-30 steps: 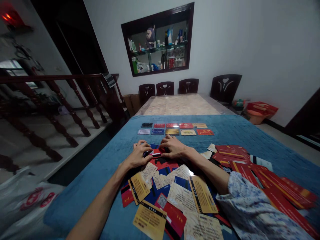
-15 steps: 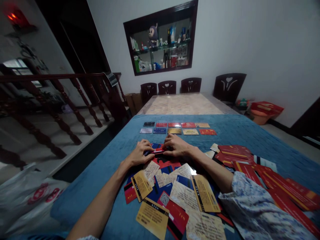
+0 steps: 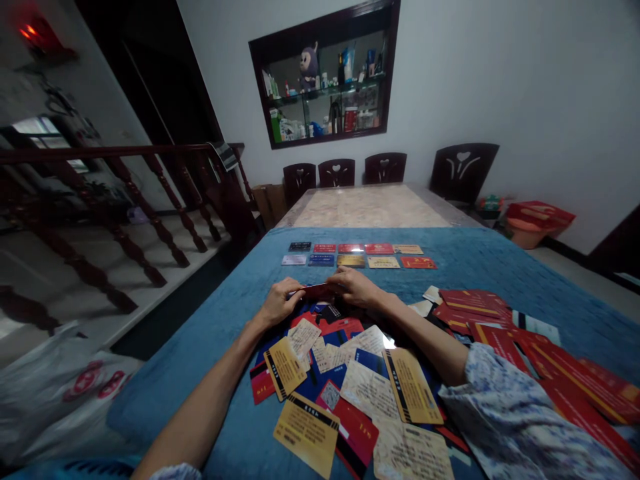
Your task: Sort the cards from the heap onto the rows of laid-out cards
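Note:
A red card (image 3: pixel 316 291) is held by its two ends, tilted up over the far edge of a loose pile. My left hand (image 3: pixel 281 301) pinches its left end, and my right hand (image 3: pixel 354 287) grips the right end. Nearer to me the pile spreads out, with a gold card (image 3: pixel 307 433), a cream patterned card (image 3: pixel 370 390), red cards and blue cards overlapping. Beyond my hands lie two rows of cards, among them a black card (image 3: pixel 300 247), a blue card (image 3: pixel 321 260) and a red-orange card (image 3: pixel 419 263).
Red card sleeves (image 3: pixel 555 360) are heaped on the right of the blue cloth (image 3: pixel 200 333). Chairs (image 3: pixel 336 173) stand behind the far table end (image 3: pixel 370 205). A wooden railing (image 3: pixel 150 150) and a white plastic bag (image 3: pixel 60 400) are at the left.
Both hands have lifted the red card slightly off the pile and tilted it up. A black patch on the pile now shows beneath it. The view has shifted a little.

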Demonstrator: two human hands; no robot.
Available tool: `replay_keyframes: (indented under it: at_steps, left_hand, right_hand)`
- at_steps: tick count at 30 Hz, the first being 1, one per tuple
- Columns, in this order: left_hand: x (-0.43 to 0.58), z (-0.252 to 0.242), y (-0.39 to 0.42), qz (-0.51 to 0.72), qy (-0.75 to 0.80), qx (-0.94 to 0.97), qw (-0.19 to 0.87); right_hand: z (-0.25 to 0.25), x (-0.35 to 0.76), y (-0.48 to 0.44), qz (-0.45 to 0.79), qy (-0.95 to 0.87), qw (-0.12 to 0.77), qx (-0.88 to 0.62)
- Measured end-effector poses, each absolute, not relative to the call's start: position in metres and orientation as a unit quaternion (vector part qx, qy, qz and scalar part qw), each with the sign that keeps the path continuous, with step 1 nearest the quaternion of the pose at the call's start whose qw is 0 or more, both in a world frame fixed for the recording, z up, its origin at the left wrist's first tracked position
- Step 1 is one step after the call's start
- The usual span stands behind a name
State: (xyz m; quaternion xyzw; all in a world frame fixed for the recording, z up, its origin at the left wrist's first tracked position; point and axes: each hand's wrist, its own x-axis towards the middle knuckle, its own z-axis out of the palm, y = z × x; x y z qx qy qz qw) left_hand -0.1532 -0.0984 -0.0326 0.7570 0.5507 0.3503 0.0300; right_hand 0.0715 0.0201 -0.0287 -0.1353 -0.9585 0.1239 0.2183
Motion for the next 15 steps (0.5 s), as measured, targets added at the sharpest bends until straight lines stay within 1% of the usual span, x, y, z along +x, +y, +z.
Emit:
replay_keyframes:
  at_steps: [6, 15]
  left_hand:
    - [-0.152, -0.04, -0.096, 0.342, 0.602, 0.721, 0.009]
    - [-0.149, -0.043, -0.096, 0.319, 0.609, 0.726, -0.015]
  right_hand:
    - [-0.04, 0.068, 0.023, 0.091, -0.952, 0.237, -0.169]
    - [-0.036, 0.067, 0.015, 0.051, -0.952, 0.189, -0.235]
